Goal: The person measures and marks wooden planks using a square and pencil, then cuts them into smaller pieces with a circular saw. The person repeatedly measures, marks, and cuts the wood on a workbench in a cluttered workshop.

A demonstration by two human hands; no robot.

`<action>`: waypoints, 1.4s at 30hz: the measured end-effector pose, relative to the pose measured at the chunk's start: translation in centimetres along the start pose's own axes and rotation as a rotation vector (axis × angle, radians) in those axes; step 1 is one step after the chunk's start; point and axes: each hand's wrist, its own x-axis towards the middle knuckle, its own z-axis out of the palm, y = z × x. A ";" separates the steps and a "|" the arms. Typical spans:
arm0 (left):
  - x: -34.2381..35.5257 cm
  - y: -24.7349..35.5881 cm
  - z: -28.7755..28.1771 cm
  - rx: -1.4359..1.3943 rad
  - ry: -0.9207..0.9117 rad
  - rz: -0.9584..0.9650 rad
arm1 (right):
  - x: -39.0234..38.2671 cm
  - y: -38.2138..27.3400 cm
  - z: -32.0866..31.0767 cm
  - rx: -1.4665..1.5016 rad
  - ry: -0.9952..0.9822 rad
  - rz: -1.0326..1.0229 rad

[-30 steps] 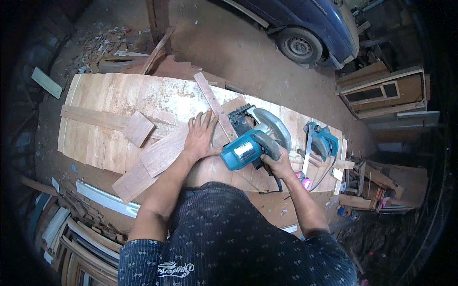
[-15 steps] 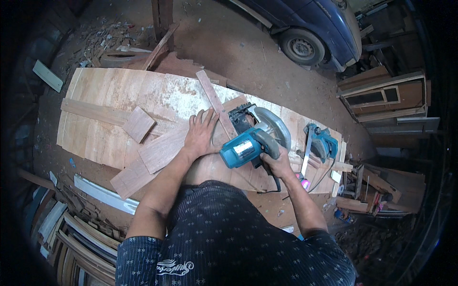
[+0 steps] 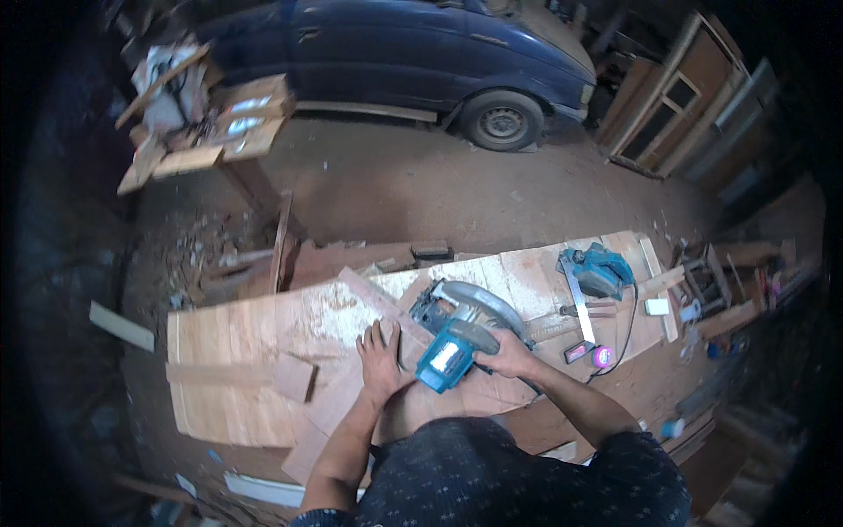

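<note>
My right hand (image 3: 507,356) is wrapped round the rear handle of a teal circular saw (image 3: 446,358), whose grey blade guard faces away from me. The saw rests on a wooden workpiece at the middle of the plank-topped bench (image 3: 233,329). My left hand (image 3: 379,358) lies with fingers stretched out on the wood just left of the saw, beside a narrow wooden strip (image 3: 373,292) that slants under the saw's front. A flat board (image 3: 338,402) runs beneath my left wrist. Further left sits a squarish piece of wood (image 3: 293,376). The blade's lower edge is hidden.
On the bench's right lie a teal electric planer (image 3: 599,270), a metal square (image 3: 576,303), a wooden-handled tool (image 3: 590,310) and a pink round item (image 3: 601,357). Beyond stand a blue vehicle (image 3: 386,61), a cluttered side table (image 3: 211,158) and leaning wooden frames (image 3: 659,114).
My view has tilted up, bringing more of the vehicle and the side table into sight. The right hand keeps its hold on the saw; the left hand stays on the wood beside the strip.
</note>
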 end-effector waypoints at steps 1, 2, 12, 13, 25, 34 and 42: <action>-0.2 0.2 -0.3 -0.011 -0.018 -0.002 | -0.1 -0.6 -0.2 0.006 -0.041 0.056; -0.1 0.1 0.0 -0.018 -0.003 0.011 | -0.1 -1.0 -0.4 0.012 -0.084 0.110; 0.0 -0.1 1.5 0.019 -0.023 0.052 | 0.7 -0.3 -0.1 -0.003 -0.023 -0.048; 0.1 -0.2 1.6 0.019 -0.030 0.049 | 0.8 -0.6 -0.1 -0.016 -0.012 -0.058; 0.6 0.2 1.1 -0.020 -0.117 0.045 | 3.1 -1.1 0.2 -0.002 -0.003 -0.084; 1.4 1.5 0.8 0.110 -0.227 -0.021 | 5.2 -2.1 0.5 -0.005 0.010 -0.096; 1.7 2.0 0.0 0.072 -0.351 -0.086 | 6.7 -1.3 1.4 0.039 -0.004 -0.080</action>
